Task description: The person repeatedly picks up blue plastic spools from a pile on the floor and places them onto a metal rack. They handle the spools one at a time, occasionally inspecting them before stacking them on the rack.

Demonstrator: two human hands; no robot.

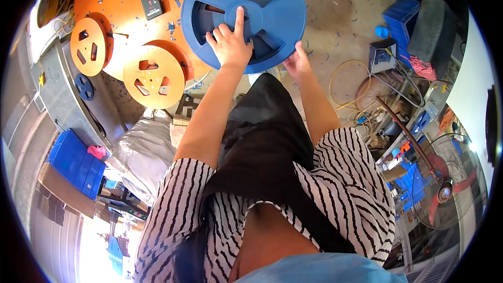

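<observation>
A large blue plastic reel (285, 8) with cut-out windows fills the top middle, its flat face turned up to me. My left hand (233, 47) rests on this face. Its index finger stretches to the hub, the other fingers spread beside the left window, and the thumb lies by a lower window. At the reel's lower right rim, my right hand (298, 64) grips the edge with the thumb up along it; the other fingers are mostly hidden beneath. What supports the reel underneath is hidden.
Left of the reel, an orange surface (118, 0) carries a black box-shaped device (151, 1) and blue scraps. Orange reels (167, 90) stand along its near left side. A blue crate (401, 23), loose hoses (348, 63) and a standing fan (444, 193) occupy the right.
</observation>
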